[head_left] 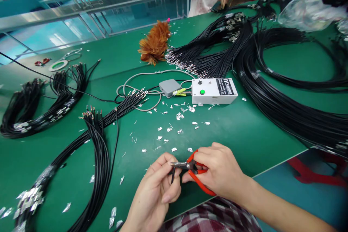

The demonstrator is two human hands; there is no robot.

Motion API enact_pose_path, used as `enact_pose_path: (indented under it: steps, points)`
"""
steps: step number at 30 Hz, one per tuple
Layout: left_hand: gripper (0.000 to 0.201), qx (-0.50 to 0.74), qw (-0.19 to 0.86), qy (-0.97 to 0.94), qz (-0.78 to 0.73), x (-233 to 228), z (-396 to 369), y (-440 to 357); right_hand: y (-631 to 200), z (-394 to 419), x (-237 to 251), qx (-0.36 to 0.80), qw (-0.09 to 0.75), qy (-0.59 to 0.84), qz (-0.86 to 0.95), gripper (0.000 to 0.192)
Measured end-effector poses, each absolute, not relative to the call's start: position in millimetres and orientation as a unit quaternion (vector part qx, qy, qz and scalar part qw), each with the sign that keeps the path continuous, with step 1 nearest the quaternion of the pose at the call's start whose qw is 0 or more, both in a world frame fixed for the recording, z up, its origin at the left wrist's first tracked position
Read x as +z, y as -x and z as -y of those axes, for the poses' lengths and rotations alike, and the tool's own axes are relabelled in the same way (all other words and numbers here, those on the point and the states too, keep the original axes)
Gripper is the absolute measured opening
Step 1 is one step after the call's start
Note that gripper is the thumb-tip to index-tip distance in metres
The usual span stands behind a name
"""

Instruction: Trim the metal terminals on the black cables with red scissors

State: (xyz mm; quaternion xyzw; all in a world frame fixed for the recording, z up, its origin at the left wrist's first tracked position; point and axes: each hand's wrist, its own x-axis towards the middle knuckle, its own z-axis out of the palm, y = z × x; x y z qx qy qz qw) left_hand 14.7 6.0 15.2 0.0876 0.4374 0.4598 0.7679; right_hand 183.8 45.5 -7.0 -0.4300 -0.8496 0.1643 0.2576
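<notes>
A cable-assembly workshop: green workbench [244, 130], black wire bundles [272, 90], white tester box [214, 91].

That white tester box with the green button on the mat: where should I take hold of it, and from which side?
Probably grip the white box across its two long sides, coming down from above at its right half. The top is flat and it lies level on the green table. Its left end is crowded by the grey cable and the yellow clip, while the right end stands free.

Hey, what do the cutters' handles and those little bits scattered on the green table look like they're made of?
The cutters' handles look like glossy red plastic or rubber coating: smooth, evenly coloured. The jaws look like dull grey metal. The scattered bits seem to be thin foil or bright metal offcuts, since they glint silver-white, though they are too small to be sure.
</notes>
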Motion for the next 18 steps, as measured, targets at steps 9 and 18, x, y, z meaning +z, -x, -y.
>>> enact_pose_path:
  steps: [9, 18]
  points:
    - [0.015, 0.460, 0.772, -0.091, -0.428, 16.4, -7.7, -13.0, -182.5, -44.0, -6.0, 0.174, 0.273, 0.426, 0.845, 0.057]
    - [0.017, 0.450, 0.770, -0.110, -0.438, 17.6, -9.5, -11.2, -184.7, -43.9, -9.0, 0.190, 0.264, 0.436, 0.839, 0.051]
